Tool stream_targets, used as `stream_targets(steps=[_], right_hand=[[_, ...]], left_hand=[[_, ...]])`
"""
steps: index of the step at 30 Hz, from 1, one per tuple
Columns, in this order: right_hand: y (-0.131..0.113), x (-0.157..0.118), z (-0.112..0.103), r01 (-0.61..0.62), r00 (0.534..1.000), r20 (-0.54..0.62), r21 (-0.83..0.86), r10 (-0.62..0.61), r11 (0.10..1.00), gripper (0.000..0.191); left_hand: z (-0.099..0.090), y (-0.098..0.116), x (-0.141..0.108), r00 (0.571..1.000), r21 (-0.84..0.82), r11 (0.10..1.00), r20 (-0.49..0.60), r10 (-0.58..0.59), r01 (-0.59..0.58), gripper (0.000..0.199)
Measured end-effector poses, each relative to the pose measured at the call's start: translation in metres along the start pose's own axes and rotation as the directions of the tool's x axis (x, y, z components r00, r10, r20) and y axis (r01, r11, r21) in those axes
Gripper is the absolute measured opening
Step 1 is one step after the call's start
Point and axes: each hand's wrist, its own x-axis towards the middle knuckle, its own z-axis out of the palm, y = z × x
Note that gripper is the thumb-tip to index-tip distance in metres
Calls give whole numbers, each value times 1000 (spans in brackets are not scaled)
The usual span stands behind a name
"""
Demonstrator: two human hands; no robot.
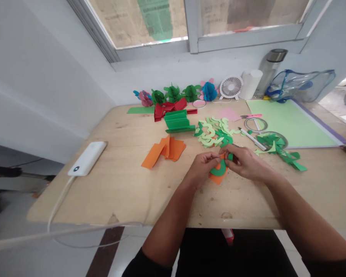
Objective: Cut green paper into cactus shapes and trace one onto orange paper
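Both my hands meet over a curved green paper cut-out (218, 172), which lies over a piece of orange paper (217, 180) near the table's front. My left hand (201, 168) pinches the papers at their left edge, its fingertips closed. From the other side my right hand (243, 161) is closed on the green cut-out, with a small green bit showing at its fingers. The fingers partly hide the upper part of both papers. Just beyond the hands is a heap of pale green curved cut-outs (209, 132) mixed with darker green ones.
Folded orange strips (175, 149), folded green paper (177, 121) and red paper (168, 109) lie left of the heap. To the right are a white pen (252, 138), tape rolls (256, 124) and a light green sheet (300, 127). A power bank (87, 158) sits far left.
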Motion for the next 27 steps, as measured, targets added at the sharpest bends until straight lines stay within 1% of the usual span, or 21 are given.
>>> stream_targets(steps=[4, 6, 7, 8, 10, 11, 12, 13, 15, 17, 19, 22, 27], right_hand=[[0, 0, 2, -7, 999, -36, -26, 6, 1000, 36], [2, 2, 5, -16, 996, -92, -21, 14, 1000, 41], [3, 3, 6, -27, 990, -140, -4, 26, 1000, 43], [4, 4, 8, -43, 979, -200, 25, 47, 999, 43], [8, 6, 9, -96, 935, -329, 119, 131, 988, 40], [9, 7, 10, -129, 908, -375, 171, 186, 977, 37], [10, 8, 10, -163, 888, -392, 218, 239, 962, 34], [11, 9, 10, -192, 881, -380, 260, 283, 946, 31], [10, 11, 12, -234, 896, -286, 341, 338, 910, 30], [9, 12, 15, -266, 916, -163, 434, 366, 861, 38], [8, 13, 20, -290, 917, -90, 520, 389, 803, 47], [8, 14, 26, -292, 902, -90, 594, 422, 750, 53], [9, 14, 29, -282, 879, -117, 656, 463, 701, 54]], left_hand=[[-1, -4, 1, 1000, 1, 1000, 18, -26, 26, 24], [-2, -7, 3, 1000, 5, 1000, -6, -21, 21, 23], [-2, -8, 4, 999, 5, 1000, -35, -12, 12, 23], [-2, -9, 5, 997, 3, 1000, -73, -1, 1, 22], [-3, -10, 7, 989, -8, 1000, -150, 19, -20, 22], [-3, -11, 8, 983, -17, 999, -179, 26, -30, 22], [-3, -11, 9, 980, -25, 999, -198, 33, -39, 21], [-3, -11, 9, 978, -32, 998, -207, 40, -47, 21], [-3, -10, 8, 977, -31, 998, -207, 51, -58, 19], [-2, -11, 8, 979, -20, 998, -197, 60, -65, 18], [-2, -11, 8, 979, -11, 997, -189, 69, -72, 18], [-3, -12, 8, 981, -7, 997, -181, 72, -74, 18], [-2, -12, 8, 983, -9, 998, -178, 52, -55, 21]])
